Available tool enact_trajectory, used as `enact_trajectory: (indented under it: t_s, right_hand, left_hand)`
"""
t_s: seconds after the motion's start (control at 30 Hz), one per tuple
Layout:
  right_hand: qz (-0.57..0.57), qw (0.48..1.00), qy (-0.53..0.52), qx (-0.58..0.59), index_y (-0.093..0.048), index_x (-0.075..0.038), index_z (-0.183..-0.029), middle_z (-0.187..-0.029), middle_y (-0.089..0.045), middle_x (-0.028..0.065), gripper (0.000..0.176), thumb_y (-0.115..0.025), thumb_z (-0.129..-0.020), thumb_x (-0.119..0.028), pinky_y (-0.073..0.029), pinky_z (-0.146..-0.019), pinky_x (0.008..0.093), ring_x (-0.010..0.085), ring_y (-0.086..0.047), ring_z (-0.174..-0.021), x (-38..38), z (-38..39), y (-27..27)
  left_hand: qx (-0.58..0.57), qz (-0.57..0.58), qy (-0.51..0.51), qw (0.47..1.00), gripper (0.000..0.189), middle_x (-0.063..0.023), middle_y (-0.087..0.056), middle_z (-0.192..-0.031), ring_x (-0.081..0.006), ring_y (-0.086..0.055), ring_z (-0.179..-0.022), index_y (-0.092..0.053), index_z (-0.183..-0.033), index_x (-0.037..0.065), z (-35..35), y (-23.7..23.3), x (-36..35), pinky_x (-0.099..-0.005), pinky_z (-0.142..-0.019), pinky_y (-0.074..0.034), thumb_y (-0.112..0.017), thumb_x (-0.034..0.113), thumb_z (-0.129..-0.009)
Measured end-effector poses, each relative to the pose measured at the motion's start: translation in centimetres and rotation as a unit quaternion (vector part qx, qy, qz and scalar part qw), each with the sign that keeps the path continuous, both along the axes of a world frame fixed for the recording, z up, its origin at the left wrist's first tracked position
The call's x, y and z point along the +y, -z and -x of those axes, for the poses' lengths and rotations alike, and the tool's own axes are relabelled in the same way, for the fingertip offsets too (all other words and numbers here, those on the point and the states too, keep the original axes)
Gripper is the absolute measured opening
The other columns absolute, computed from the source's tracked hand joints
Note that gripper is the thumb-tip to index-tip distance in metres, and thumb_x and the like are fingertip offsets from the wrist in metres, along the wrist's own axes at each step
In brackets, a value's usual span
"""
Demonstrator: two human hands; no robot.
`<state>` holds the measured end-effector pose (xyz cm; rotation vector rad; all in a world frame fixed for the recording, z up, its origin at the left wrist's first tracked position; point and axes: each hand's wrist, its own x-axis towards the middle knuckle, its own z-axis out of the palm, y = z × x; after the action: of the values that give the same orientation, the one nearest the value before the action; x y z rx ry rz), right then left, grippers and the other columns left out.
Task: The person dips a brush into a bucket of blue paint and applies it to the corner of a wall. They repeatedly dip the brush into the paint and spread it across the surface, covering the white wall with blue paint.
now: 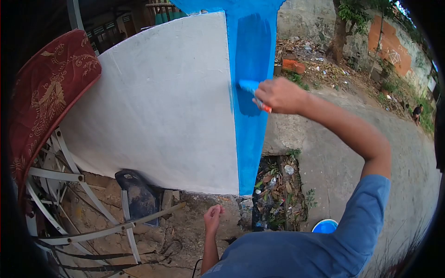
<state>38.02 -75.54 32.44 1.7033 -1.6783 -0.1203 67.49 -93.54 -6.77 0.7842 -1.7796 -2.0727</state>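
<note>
My right hand point(280, 96) is closed around the handle of a paintbrush point(250, 86), whose blue bristles touch the blue pillar point(254, 55). Darker, wet-looking blue covers the middle of the pillar's face. To its left stands a white wall panel point(162, 92). Low in the view, my left hand point(214, 217) hangs in front of the wall's foot with its fingers curled together; whether something small is in them cannot be made out. A bucket of blue paint point(325, 226) is partly hidden by my right sleeve.
A red patterned cushion point(60, 83) and a metal frame point(102, 234) are at the left. Below the pillar runs a ditch with leaves and litter point(280, 194). Concrete paving point(333, 162) lies at the right; a person point(417, 113) is far off.
</note>
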Motion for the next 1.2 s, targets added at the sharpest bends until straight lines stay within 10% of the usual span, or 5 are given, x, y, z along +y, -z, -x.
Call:
enact_trajectory:
  t_s: [0.3,0.53,0.97,1.2]
  right_hand:
    - [0.108,0.976,-0.006,0.188,-0.053,-0.002,-0.074,-0.067,-0.054,0.0076,0.019,-0.058,-0.082,-0.018,-0.047,-0.050,0.0309,0.0216,-0.059,-0.062,0.2,-2.9,-9.0]
    - [0.009,0.975,0.029,0.222,-0.053,0.001,-0.079,-0.070,-0.052,0.0080,0.032,-0.064,-0.072,-0.028,-0.047,-0.047,0.0296,0.0209,-0.056,-0.063,0.1,0.1,-3.0]
    - [-0.100,0.995,-0.013,-0.027,-0.052,0.000,-0.074,-0.066,-0.051,0.0078,0.020,-0.059,-0.076,-0.019,-0.045,-0.045,0.0328,0.0213,-0.056,-0.060,-0.4,-1.3,11.2]
    - [-0.062,0.996,-0.011,-0.070,-0.051,-0.003,-0.072,-0.064,-0.053,0.0086,0.018,-0.059,-0.078,-0.018,-0.046,-0.048,0.0365,0.0238,-0.057,-0.059,-0.9,-1.0,8.9]
  left_hand:
    - [-0.001,0.006,-0.001,1.000,0.019,-0.0047,-0.067,-0.085,-0.0102,-0.062,-0.076,-0.063,-0.097,0.003,0.3,0.4,-0.2,-0.0218,-0.063,-0.044,-0.055,0.019,-0.090]
    - [0.007,-0.002,-0.007,1.000,0.021,-0.0054,-0.067,-0.085,-0.0108,-0.062,-0.075,-0.063,-0.096,0.002,0.6,0.9,0.0,-0.0228,-0.063,-0.045,-0.055,0.021,-0.091]
    - [-0.016,-0.006,0.004,1.000,0.020,-0.0049,-0.067,-0.085,-0.0103,-0.062,-0.076,-0.062,-0.097,0.002,-0.6,1.2,-0.2,-0.0227,-0.064,-0.044,-0.055,0.019,-0.090]
    - [-0.025,-0.002,-0.005,1.000,0.020,-0.0050,-0.066,-0.085,-0.0104,-0.062,-0.076,-0.062,-0.096,0.002,-1.3,0.6,0.0,-0.0221,-0.063,-0.044,-0.055,0.020,-0.090]
